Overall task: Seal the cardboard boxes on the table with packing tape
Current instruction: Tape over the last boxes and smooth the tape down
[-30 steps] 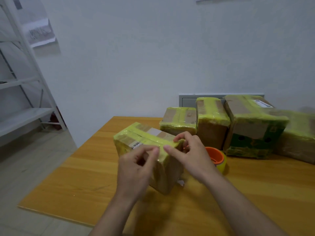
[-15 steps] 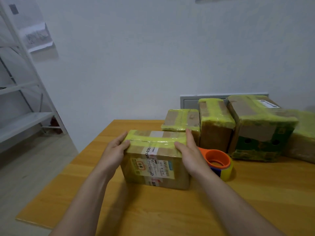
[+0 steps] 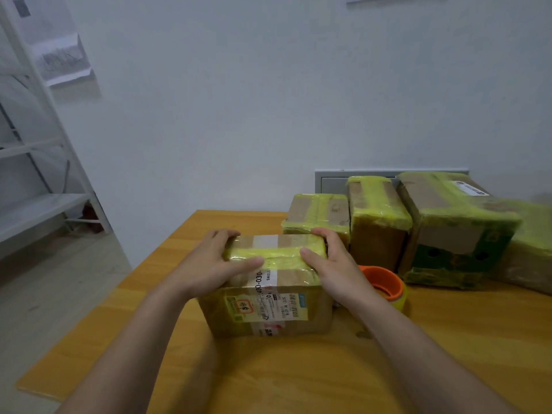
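Box (image 3: 270,286) sits long axis left-to-right, label (image 3: 265,307) facing the person, left hand (image 3: 213,264) and right hand (image 3: 336,265) gripping its ends.

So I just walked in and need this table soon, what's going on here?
A person is sealing cardboard boxes. The left hand and right hand hold the near box by its two ends on the table, thumbs lying on the yellow tape across its top. The tape roll sits just right of it, and more taped boxes stand in a row behind.
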